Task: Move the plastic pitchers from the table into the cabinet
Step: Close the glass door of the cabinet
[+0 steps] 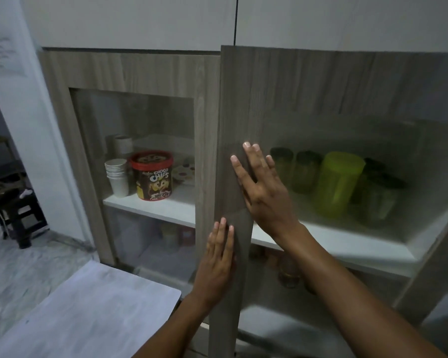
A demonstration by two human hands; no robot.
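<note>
A wood-grain cabinet with glass-paned doors fills the view. Its right door (308, 81) stands slightly ajar, its left edge proud of the left door (207, 125). My right hand (262, 187) lies flat, fingers spread, on that door's wooden frame. Lower down, my left hand (217, 259) presses flat on the same frame. Behind the frosted glass a lime-green plastic pitcher (337, 183) stands on the white shelf (346, 244), blurred, among several dark-lidded green jars (305, 171). Neither hand holds anything.
Behind the left door are a stack of white paper cups (117, 178) and a Choco Chips tub (153, 174). A grey-white table corner (93, 313) lies at lower left. A dark stool (19, 210) stands on the tiled floor at far left.
</note>
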